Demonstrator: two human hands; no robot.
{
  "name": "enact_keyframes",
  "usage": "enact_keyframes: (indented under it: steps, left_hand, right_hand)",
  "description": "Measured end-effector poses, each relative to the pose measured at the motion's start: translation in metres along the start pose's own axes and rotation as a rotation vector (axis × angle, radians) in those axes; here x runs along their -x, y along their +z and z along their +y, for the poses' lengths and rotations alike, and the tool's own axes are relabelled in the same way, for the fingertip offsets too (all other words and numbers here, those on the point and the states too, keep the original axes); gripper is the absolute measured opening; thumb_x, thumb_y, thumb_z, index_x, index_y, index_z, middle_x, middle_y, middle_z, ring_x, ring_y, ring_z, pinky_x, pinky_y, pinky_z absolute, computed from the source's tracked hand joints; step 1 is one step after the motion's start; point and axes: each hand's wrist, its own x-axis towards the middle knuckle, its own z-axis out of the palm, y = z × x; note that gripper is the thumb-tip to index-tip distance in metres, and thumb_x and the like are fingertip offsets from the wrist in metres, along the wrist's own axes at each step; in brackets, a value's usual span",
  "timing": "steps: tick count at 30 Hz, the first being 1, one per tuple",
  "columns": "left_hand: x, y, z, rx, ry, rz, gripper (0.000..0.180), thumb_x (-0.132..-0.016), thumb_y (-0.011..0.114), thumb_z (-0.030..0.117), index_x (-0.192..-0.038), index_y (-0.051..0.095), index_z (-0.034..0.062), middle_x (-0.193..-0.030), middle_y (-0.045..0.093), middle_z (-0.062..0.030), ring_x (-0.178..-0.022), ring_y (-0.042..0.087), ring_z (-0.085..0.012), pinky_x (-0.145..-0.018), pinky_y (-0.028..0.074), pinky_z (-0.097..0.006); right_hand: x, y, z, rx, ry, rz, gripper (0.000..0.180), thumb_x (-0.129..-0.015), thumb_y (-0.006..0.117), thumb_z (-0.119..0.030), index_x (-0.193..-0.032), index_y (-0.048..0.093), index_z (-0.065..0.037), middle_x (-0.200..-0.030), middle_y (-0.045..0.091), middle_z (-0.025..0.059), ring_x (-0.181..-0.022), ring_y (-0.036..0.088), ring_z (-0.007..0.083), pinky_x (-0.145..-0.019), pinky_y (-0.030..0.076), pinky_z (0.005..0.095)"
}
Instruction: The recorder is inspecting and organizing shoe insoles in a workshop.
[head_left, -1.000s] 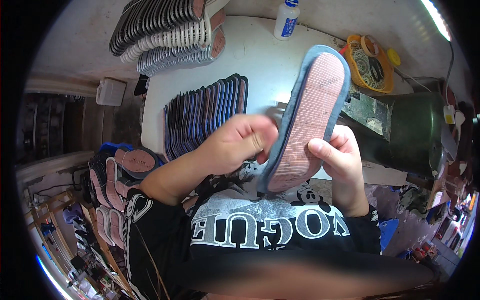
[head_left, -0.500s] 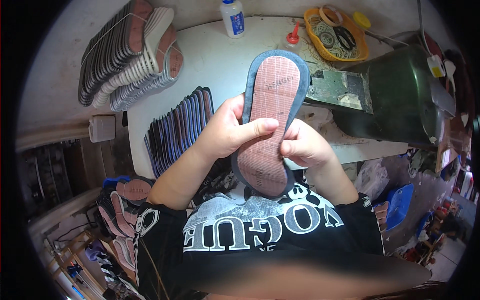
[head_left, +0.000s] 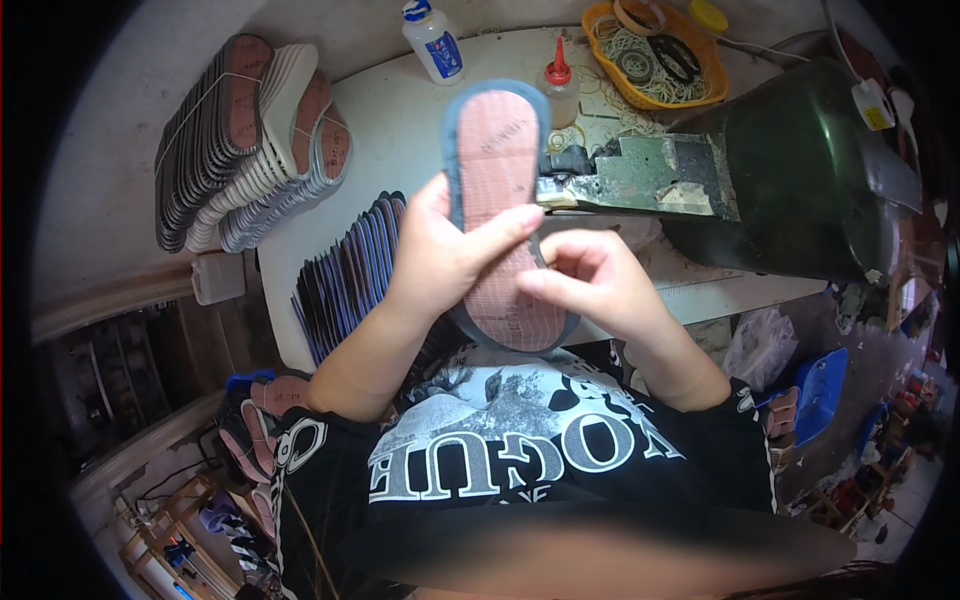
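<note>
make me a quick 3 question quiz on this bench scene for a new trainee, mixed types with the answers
1. True or false: the left grip has its thumb on the pink-faced sole.
2. The nozzle on the bottle nearest the yellow basket is: a) blue b) red c) white
3. Fill in: the row of soles on the white table stands to the ____ of the pink-faced sole.

Key: 1 true; 2 b; 3 left

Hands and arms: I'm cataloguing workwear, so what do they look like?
The left hand and right hand are ungloved, with no watch or bracelet visible. The forearms are bare below short black sleeves; the left sleeve has a white outlined pattern near its hem, the right sleeve small white marks.
</note>
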Motion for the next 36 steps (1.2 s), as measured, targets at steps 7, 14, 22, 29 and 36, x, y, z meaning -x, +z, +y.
enact_keyframes:
  steps: [7, 14, 22, 29, 36]
  left_hand:
    - [-0.037, -0.018, -0.018, -0.306, 0.149, 0.108, 0.030, -0.078, 0.072, 0.017, -0.099, 0.063, -0.0022, -0.097, 0.060, -0.0084, -0.088, 0.058, -0.0173, -0.081, 0.046, -0.031]
    - [-0.050, -0.006, -0.035, -0.393, 0.250, 0.092, 0.034, -0.080, 0.067, 0.028, -0.101, 0.066, 0.0008, -0.103, 0.054, -0.0113, -0.103, 0.044, -0.0268, -0.096, 0.033, -0.036]
    - [-0.069, -0.006, -0.036, -0.488, 0.162, 0.113, 0.038, -0.080, 0.066, 0.032, -0.100, 0.066, -0.0004, -0.100, 0.057, -0.0122, -0.103, 0.046, -0.0285, -0.094, 0.035, -0.037]
    - [-0.092, -0.027, -0.034, -0.570, 0.036, 0.025, 0.049, -0.079, 0.066, 0.040, -0.102, 0.065, -0.0028, -0.108, 0.055, -0.0208, -0.111, 0.044, -0.0327, -0.097, 0.035, -0.040]
    - [-0.108, -0.040, 0.002, -0.841, 0.681, -0.100, 0.058, -0.071, 0.073, 0.045, -0.111, 0.062, 0.0053, -0.120, 0.057, -0.0132, -0.129, 0.036, -0.0322, -0.112, 0.012, -0.048]
  right_hand:
    - [0.015, 0.012, 0.029, -0.074, -0.198, 0.069, 0.027, -0.088, 0.062, -0.011, -0.109, 0.058, 0.004, -0.093, 0.064, 0.0034, -0.085, 0.058, 0.0066, -0.075, 0.048, 0.0240]
    - [0.027, 0.010, 0.023, -0.126, -0.175, 0.198, 0.029, -0.089, 0.060, -0.011, -0.114, 0.056, 0.004, -0.102, 0.064, 0.0057, -0.093, 0.058, 0.0085, -0.083, 0.047, 0.0252]
    - [0.024, 0.002, 0.043, -0.337, 0.038, 0.027, 0.022, -0.091, 0.059, -0.012, -0.105, 0.062, 0.004, -0.095, 0.067, 0.0083, -0.081, 0.064, 0.0115, -0.072, 0.051, 0.0254]
    - [0.007, 0.030, 0.034, -0.549, -0.029, 0.229, 0.021, -0.093, 0.056, -0.015, -0.098, 0.063, 0.004, -0.086, 0.067, 0.0103, -0.070, 0.066, 0.0157, -0.062, 0.053, 0.0251]
    - [-0.011, 0.037, 0.020, -0.623, -0.060, 0.277, 0.022, -0.093, 0.056, -0.015, -0.099, 0.063, 0.004, -0.085, 0.067, 0.0116, -0.067, 0.065, 0.0159, -0.059, 0.053, 0.0256]
